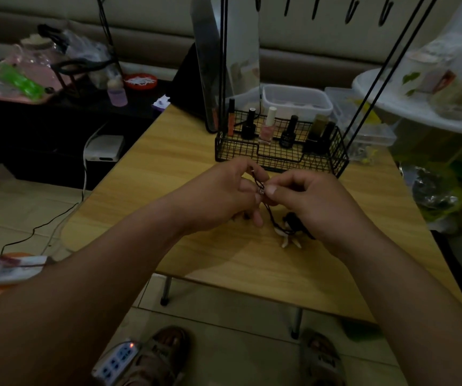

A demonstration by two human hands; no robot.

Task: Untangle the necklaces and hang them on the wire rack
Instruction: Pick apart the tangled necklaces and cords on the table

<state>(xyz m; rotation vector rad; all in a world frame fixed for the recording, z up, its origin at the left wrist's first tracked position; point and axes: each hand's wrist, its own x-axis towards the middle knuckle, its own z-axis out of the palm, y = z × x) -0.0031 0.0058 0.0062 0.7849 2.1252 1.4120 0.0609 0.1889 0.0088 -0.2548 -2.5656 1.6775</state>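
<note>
Head view: left hand and right hand are both pinching the black cords of the necklaces just above the table, with the rest trailing onto the wood beside the right wrist. Behind them the wire rack is standing near. Pulling too hard risks tightening the knot, or jerking the shell pendant off the table edge.

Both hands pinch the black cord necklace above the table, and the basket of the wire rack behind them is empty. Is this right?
No. The head view shows nail polish bottles standing in the basket of the wire rack. The rest holds: left hand and right hand pinch the black cord necklace above the table.
</note>
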